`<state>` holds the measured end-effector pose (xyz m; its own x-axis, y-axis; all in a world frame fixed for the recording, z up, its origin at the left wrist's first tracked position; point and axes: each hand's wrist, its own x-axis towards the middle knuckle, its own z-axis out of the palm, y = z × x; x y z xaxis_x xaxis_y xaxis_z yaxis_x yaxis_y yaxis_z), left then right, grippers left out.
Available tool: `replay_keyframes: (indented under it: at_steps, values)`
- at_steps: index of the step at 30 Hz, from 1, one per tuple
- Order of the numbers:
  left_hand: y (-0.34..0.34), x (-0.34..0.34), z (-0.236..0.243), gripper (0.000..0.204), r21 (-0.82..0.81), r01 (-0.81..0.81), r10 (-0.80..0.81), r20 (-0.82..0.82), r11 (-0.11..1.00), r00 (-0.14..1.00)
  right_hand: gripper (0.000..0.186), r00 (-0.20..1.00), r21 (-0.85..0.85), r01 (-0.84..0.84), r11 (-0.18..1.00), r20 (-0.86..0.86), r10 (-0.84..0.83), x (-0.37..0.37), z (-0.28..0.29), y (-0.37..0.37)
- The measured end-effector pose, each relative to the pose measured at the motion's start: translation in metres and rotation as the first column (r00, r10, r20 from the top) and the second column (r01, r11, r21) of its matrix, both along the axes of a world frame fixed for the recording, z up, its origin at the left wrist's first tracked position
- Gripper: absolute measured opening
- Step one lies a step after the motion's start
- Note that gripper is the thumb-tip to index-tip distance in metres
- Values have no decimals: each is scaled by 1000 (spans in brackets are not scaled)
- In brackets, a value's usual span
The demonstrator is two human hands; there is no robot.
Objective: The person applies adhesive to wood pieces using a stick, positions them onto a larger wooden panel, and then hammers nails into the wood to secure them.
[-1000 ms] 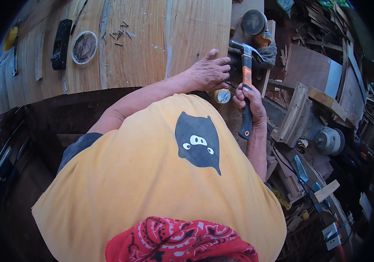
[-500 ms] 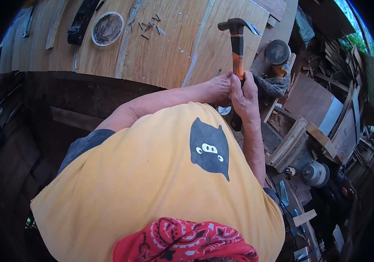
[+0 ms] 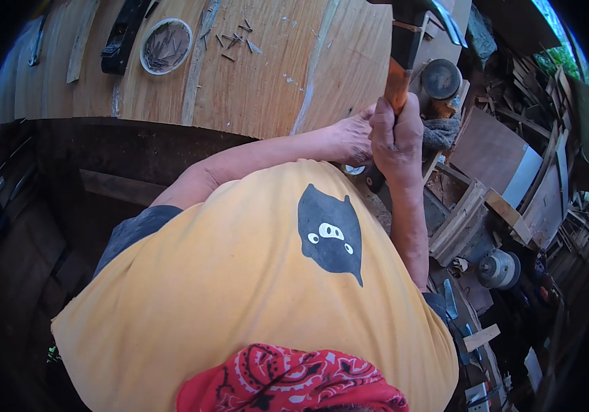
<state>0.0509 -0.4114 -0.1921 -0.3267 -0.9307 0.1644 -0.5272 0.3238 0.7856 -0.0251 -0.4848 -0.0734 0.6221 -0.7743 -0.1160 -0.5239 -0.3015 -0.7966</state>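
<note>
My right hand (image 3: 397, 130) is wrapped round the hammer (image 3: 402, 72), raised upright over the right end of the wooden panel (image 3: 253, 82), its steel head at the top edge of the view. Just left of it, my left hand (image 3: 351, 139) is at the panel's near right edge, fingers curled together and partly hidden behind my right hand; what they pinch is too small or hidden to make out. Loose nails (image 3: 232, 42) lie on the panel, beside a white round tub (image 3: 166, 64) of nails. A dark elongated tool (image 3: 122, 38) lies farther left.
To the right stand a round dark-topped object (image 3: 441, 79), a grey cloth (image 3: 440, 134), stacked timber offcuts (image 3: 469, 213), leaning boards (image 3: 486, 154) and a metal round machine part (image 3: 497, 268). A piled heap of scrap wood (image 3: 528, 89) rises behind them.
The hammer has risen from a low hold beside the panel to high above my left hand. My left hand's fingers, spread earlier, have curled together. My head view has shifted slightly.
</note>
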Motion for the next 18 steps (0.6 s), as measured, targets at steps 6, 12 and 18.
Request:
replay_keyframes:
  at_steps: [6, 12, 18]
  values:
    - [-11, 3, 7, 39, -77, 101, -89, 151, 992, 985, 21, 980, -150, -158, 976, -143, 137, -32, 22, -1]
    - [18, 83, -2, 27, -496, -335, 471, 176, 801, 864, 24, 970, -117, -197, 973, -165, 177, -61, 9, 11]
    - [-13, 162, -22, 18, -338, -665, 740, 197, 667, 643, 22, 997, 221, -61, 973, -23, 67, -57, -29, 7]
